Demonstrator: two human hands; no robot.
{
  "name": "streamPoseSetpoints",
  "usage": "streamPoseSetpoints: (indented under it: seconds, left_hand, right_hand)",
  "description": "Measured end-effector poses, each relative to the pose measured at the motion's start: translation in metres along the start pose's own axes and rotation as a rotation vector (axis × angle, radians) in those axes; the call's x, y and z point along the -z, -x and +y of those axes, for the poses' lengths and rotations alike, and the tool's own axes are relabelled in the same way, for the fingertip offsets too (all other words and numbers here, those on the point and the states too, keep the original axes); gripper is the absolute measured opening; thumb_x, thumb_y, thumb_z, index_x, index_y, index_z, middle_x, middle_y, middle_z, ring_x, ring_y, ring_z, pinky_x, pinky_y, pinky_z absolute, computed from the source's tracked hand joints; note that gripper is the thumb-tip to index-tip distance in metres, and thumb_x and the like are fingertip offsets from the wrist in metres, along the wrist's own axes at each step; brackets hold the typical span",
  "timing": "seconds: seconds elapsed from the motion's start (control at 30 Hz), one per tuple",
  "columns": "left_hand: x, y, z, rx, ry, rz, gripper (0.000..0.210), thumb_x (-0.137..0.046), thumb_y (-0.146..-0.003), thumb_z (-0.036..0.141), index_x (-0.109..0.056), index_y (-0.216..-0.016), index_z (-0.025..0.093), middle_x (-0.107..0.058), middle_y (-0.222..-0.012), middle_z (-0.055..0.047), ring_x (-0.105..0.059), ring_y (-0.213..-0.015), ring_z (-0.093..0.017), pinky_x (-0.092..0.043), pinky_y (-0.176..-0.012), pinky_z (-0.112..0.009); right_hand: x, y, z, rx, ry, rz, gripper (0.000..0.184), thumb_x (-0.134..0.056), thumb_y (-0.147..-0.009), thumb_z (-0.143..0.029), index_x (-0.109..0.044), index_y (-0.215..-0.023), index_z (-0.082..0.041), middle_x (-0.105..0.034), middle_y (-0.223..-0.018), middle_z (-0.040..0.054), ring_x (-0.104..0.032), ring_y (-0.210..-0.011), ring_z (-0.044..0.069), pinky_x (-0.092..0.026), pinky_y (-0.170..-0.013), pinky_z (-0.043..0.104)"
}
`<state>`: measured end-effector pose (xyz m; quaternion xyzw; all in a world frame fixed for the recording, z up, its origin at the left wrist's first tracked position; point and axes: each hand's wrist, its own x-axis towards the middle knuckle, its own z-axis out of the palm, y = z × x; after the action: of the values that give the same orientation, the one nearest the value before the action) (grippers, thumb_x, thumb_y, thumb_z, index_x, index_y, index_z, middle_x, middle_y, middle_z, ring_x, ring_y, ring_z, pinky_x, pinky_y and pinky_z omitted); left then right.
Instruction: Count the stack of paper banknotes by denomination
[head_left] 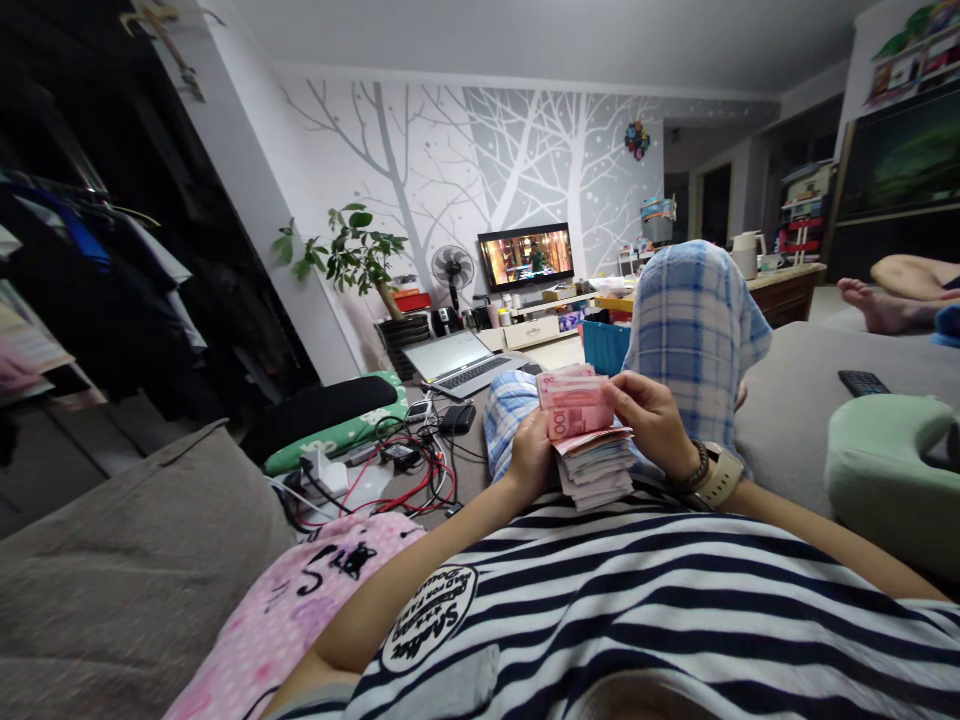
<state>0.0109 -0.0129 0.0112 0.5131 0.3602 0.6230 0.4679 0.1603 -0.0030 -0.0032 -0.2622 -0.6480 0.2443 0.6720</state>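
A thick stack of banknotes (595,470) is held over my lap, its lower part folded down toward my striped shirt. The upper notes are red, and one shows the number 100. My left hand (531,448) is closed around the left side of the stack. At the upper right edge, my right hand (652,420) pinches a red banknote (576,398) between thumb and fingers. A bracelet and a pale watch (720,480) are on my right wrist. My raised knee in blue plaid (679,330) stands just beyond that hand.
Left of my lap lie tangled cables (427,480), a power bank-like black box (458,418) and an open laptop (465,370). To the right are a remote control (862,383) and a green neck-pillow shape (885,470). Another person's bare foot (862,300) rests at the far right.
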Motion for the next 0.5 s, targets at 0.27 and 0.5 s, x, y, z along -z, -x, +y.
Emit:
streamPoseSetpoints:
  seconds: [0.27,0.5]
  left_hand:
    - [-0.001,0.005,0.011,-0.026,-0.117,0.015,0.031,-0.048,-0.077,0.012,-0.061,-0.051,0.023,-0.066,-0.066,-0.006,-0.06,-0.097,-0.025,-0.048,-0.084,-0.032]
    - [0.0,0.008,0.016,-0.028,-0.093,0.012,0.027,-0.053,-0.075,0.014,-0.061,-0.051,0.024,-0.063,-0.059,-0.004,-0.06,-0.09,-0.024,-0.049,-0.081,-0.031]
  right_hand:
    - [-0.001,0.0,0.002,0.027,-0.038,-0.001,0.025,-0.063,-0.084,-0.043,-0.061,-0.076,-0.02,-0.047,-0.064,-0.0021,-0.037,-0.057,0.011,-0.03,-0.051,0.026]
    - [-0.001,0.001,0.005,-0.002,-0.078,0.008,0.024,-0.065,-0.083,-0.043,-0.061,-0.079,-0.019,-0.046,-0.062,-0.0037,-0.034,-0.053,0.009,-0.028,-0.048,0.025]
